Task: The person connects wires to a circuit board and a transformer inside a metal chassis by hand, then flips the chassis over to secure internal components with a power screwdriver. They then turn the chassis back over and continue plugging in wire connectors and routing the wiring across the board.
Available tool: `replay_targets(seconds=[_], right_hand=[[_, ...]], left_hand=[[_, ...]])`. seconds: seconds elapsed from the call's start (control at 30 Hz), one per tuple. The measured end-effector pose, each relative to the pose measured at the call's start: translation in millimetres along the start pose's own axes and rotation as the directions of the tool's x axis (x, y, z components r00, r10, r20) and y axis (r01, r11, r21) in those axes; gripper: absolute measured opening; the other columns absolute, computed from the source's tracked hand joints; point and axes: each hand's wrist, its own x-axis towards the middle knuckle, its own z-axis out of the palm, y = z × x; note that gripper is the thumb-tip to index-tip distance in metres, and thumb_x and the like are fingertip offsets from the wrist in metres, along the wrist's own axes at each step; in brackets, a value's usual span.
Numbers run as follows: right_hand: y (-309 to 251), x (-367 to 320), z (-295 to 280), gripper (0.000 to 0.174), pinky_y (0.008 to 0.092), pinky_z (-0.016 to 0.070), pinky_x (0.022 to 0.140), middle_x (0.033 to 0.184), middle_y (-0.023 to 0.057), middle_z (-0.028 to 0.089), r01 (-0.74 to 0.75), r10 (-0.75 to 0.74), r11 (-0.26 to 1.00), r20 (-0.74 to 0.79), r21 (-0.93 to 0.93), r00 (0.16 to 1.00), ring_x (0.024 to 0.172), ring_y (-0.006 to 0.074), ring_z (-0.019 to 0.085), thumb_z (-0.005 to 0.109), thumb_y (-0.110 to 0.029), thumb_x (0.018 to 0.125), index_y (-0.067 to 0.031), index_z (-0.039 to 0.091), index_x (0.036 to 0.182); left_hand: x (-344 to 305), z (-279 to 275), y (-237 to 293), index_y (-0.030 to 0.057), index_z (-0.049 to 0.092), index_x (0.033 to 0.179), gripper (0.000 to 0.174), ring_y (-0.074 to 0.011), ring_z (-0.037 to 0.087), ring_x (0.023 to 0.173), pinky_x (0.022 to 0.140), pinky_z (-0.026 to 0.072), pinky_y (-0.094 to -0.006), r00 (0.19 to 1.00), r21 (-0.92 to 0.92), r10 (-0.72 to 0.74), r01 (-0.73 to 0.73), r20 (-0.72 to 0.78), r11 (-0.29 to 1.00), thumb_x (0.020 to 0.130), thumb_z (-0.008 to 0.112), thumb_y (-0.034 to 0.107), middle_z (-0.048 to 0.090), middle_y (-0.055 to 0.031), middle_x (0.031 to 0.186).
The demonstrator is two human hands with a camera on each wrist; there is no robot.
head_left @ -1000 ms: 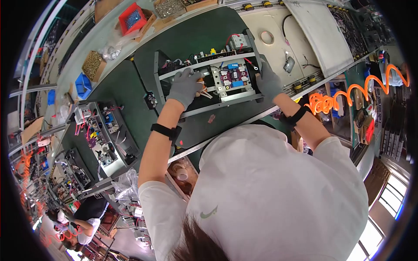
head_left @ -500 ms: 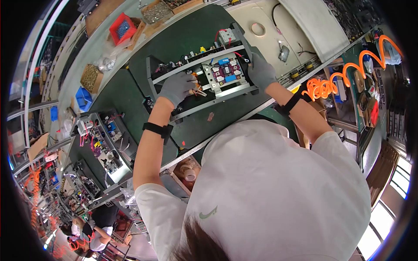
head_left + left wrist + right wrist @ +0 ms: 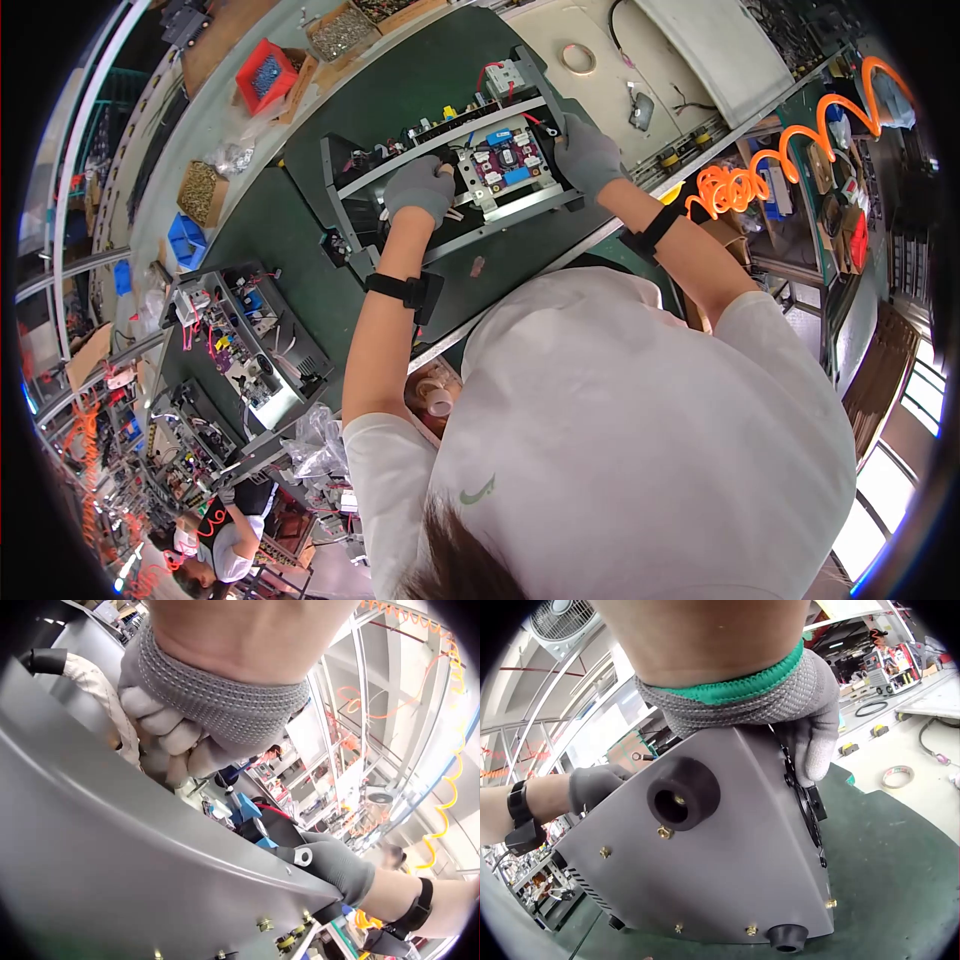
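A grey metal chassis (image 3: 490, 225) stands on the dark green work mat, its inside toward the head camera; in the right wrist view its base (image 3: 705, 862) shows rubber feet. My gloved left hand (image 3: 420, 187) reaches into its left half with fingers curled, close to a thick white sleeved cable (image 3: 96, 686). I cannot tell what lies between those fingers. To their right sits a circuit board (image 3: 506, 160) with blue parts on a metal plate. My gloved right hand (image 3: 588, 155) grips the chassis's right end, fingers bent over the edge beside a black fan (image 3: 804, 802).
Another open chassis (image 3: 245, 350) with wiring stands to the left. At the back are a red bin (image 3: 266, 77), a blue bin (image 3: 187, 240) and boxes of small hardware. A tape roll (image 3: 578, 59) lies right of the mat. An orange coiled hose (image 3: 725, 190) hangs at the right.
My left hand has shifted rightward inside the chassis and now covers an orange part seen beside it earlier. The right hand stays on the chassis end. The head view has shifted slightly.
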Motion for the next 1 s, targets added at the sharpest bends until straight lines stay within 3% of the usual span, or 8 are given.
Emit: replay_targets(seconds=[0.23, 0.3, 0.43, 0.6, 0.7, 0.8, 0.93, 1.0], right_hand=[[-0.4, -2.1, -3.1, 0.035, 0.0413, 0.0479, 0.079, 0.098, 0.0121, 0.064, 0.024, -0.024, 0.999, -0.009, 0.029, 1.0, 0.09, 0.0308, 0.062, 0.048, -0.023, 0.084, -0.0104, 0.05, 0.117], [1.5, -2.6, -1.0, 0.035, 0.0411, 0.0479, 0.079, 0.098, 0.0122, 0.064, 0.026, -0.025, 0.999, -0.027, 0.039, 0.999, 0.09, 0.0309, 0.062, 0.048, -0.023, 0.083, -0.0103, 0.05, 0.116], [4.0, -0.4, 2.2, 0.036, 0.0406, 0.048, 0.079, 0.097, 0.0134, 0.064, 0.044, -0.042, 0.997, -0.046, 0.057, 0.998, 0.09, 0.0312, 0.062, 0.049, -0.024, 0.082, -0.0101, 0.051, 0.116], [6.0, 1.4, 4.2, 0.037, 0.0406, 0.0481, 0.079, 0.096, 0.0144, 0.064, 0.043, -0.041, 0.997, -0.045, 0.061, 0.998, 0.089, 0.0316, 0.062, 0.05, -0.025, 0.082, -0.0096, 0.051, 0.115], [5.9, 1.0, 5.0, 0.037, 0.0411, 0.0483, 0.079, 0.096, 0.0142, 0.064, 0.038, -0.034, 0.996, -0.052, 0.076, 0.998, 0.09, 0.0319, 0.062, 0.05, -0.026, 0.082, -0.0094, 0.051, 0.115], [3.9, 1.7, 3.2, 0.037, 0.0417, 0.0485, 0.079, 0.096, 0.0142, 0.064, 0.019, -0.018, 0.999, -0.029, 0.041, 0.999, 0.09, 0.032, 0.062, 0.05, -0.026, 0.082, -0.0096, 0.051, 0.115], [5.3, 4.6, 5.8, 0.041, 0.041, 0.0473, 0.079, 0.094, 0.0139, 0.064, 0.01, -0.008, 0.999, -0.029, 0.039, 1.0, 0.089, 0.0312, 0.061, 0.052, -0.026, 0.081, -0.0093, 0.05, 0.118], [5.6, 4.6, 6.5, 0.041, 0.0409, 0.0473, 0.079, 0.094, 0.014, 0.064, 0.01, -0.009, 0.999, -0.031, 0.047, 0.999, 0.09, 0.0311, 0.061, 0.052, -0.026, 0.081, -0.009, 0.05, 0.118]], left_hand=[[18.5, -8.3, 5.6, 0.0055, 0.062, 0.102, 0.039, -0.0353, 0.057, 0.094, 0.081, 0.0446, -0.04, 0.965, -0.156, -0.01, 0.052, 0.262, 0.986, 0.082, 0.045, 0.033, 0.062, -0.0183, 0.1], [22.6, -7.8, 9.1, 0.0072, 0.064, 0.103, 0.037, -0.0324, 0.058, 0.1, 0.086, 0.0445, -0.0392, 0.953, 0.072, 0.006, -0.029, 0.302, 0.997, 0.086, 0.039, 0.03, 0.061, -0.0166, 0.107], [33.8, 2.1, 10.7, 0.0082, 0.064, 0.104, 0.038, -0.031, 0.058, 0.101, 0.087, 0.0444, -0.0382, 0.94, 0.11, -0.021, -0.017, 0.34, 0.994, 0.085, 0.039, 0.03, 0.061, -0.0153, 0.11], [5.8, -6.4, 30.7, 0.0123, 0.067, 0.103, 0.036, -0.0277, 0.061, 0.097, 0.082, 0.0473, -0.0366, 0.957, -0.113, -0.283, 0.288, 0.058, 0.951, 0.082, 0.048, 0.033, 0.064, -0.0123, 0.106], [-4.1, -19.0, 35.9, 0.014, 0.068, 0.103, 0.035, -0.0294, 0.062, 0.094, 0.081, 0.0478, -0.037, 0.916, -0.402, -0.349, 0.4, 0.196, 0.824, 0.08, 0.051, 0.035, 0.065, -0.0133, 0.101], [5.8, 6.9, 22.0, 0.0146, 0.068, 0.102, 0.033, -0.0292, 0.064, 0.09, 0.079, 0.0481, -0.0375, 0.969, -0.303, -0.248, 0.232, -0.013, 0.924, 0.08, 0.053, 0.035, 0.066, -0.0151, 0.096], [20.4, 32.0, 13.9, 0.0086, 0.068, 0.101, 0.034, -0.0262, 0.064, 0.084, 0.075, 0.0484, -0.0366, 0.958, -0.379, -0.276, 0.227, -0.081, 0.897, 0.077, 0.06, 0.031, 0.066, -0.0179, 0.09], [26.0, 34.7, 13.5, 0.0014, 0.067, 0.098, 0.036, -0.0226, 0.064, 0.079, 0.072, 0.0478, -0.0352, 0.841, -0.724, -0.524, 0.445, 0.136, 0.527, 0.073, 0.066, 0.028, 0.066, -0.018, 0.086]])
